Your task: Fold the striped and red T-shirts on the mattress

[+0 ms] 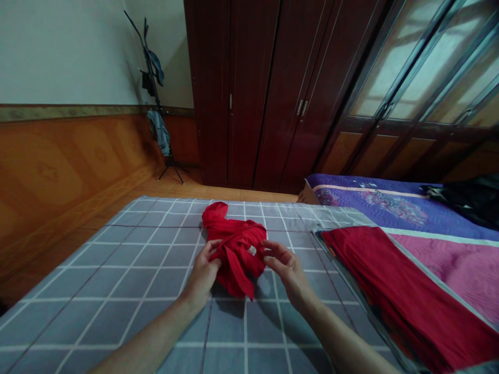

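Observation:
A crumpled red garment (237,244) with a small white label lies bunched on the grey checked cloth (156,280), its near part lifted a little and casting a shadow. On its left side, my left hand (203,270) pinches the fabric between thumb and fingers. My right hand (284,264) is at the garment's right edge, thumb and fingertips close together on the red fabric. Further right lies a long folded red cloth (401,291) on top of other folded fabric; neither hand touches it.
A purple and pink bedspread (390,200) spreads at the right, with a dark item (475,200) on it. Behind the checked surface stands a dark red wardrobe (249,93). A black coat stand (154,88) with hanging items is at the back left.

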`<action>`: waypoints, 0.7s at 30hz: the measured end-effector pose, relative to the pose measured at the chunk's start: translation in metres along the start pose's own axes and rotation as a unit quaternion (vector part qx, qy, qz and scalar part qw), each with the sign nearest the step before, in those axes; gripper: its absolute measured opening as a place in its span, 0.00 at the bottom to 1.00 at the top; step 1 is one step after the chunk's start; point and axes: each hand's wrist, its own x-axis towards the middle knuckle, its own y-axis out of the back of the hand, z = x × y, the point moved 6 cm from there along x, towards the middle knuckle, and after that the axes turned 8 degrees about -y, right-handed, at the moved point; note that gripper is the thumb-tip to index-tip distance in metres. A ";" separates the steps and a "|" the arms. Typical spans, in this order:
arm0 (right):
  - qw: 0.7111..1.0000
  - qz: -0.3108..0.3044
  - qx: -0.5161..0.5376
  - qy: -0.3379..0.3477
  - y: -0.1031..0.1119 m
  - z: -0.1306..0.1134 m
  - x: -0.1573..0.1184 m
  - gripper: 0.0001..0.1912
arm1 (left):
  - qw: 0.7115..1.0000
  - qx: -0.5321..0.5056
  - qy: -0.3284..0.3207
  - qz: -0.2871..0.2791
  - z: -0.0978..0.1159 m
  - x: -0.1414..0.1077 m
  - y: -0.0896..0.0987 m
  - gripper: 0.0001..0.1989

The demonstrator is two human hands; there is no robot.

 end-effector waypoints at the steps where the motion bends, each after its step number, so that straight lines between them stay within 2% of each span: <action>1: 0.999 0.008 -0.035 0.016 0.003 0.001 0.002 0.25 | 0.999 -0.040 0.016 0.016 0.000 0.005 0.006 0.22; 3: 0.997 -0.005 -0.080 0.025 0.002 0.009 0.005 0.32 | 0.995 -0.095 0.035 0.020 0.003 0.009 0.010 0.23; 5: 0.995 -0.028 -0.088 0.033 -0.002 0.016 0.007 0.37 | 0.991 -0.125 0.052 -0.004 0.006 0.007 0.008 0.25; 6: 0.995 -0.033 -0.084 0.036 -0.003 0.019 0.007 0.36 | 0.989 -0.133 0.061 -0.025 0.007 0.004 0.005 0.28; 9: 0.999 -0.008 -0.046 0.023 0.002 0.020 0.010 0.22 | 0.980 -0.141 0.087 -0.107 0.010 -0.003 -0.006 0.35; 12: 0.995 0.085 0.030 0.029 0.028 0.004 0.014 0.18 | 0.974 -0.144 0.082 -0.155 0.013 -0.001 -0.005 0.31; 14: 0.982 0.154 0.086 0.067 0.048 -0.014 0.015 0.17 | 0.981 -0.131 0.060 -0.133 0.013 0.008 0.006 0.26; 16: 0.969 0.188 0.139 0.080 0.061 -0.026 0.015 0.17 | 0.991 -0.096 0.038 -0.081 0.012 0.017 0.022 0.23; 19: 0.962 0.195 0.185 0.046 0.062 -0.024 0.014 0.17 | 1.000 0.013 -0.014 0.017 0.014 0.027 0.045 0.19; 21: 0.967 0.172 0.189 0.005 0.053 -0.015 0.015 0.17 | 0.985 0.123 -0.091 0.076 0.024 0.027 0.053 0.18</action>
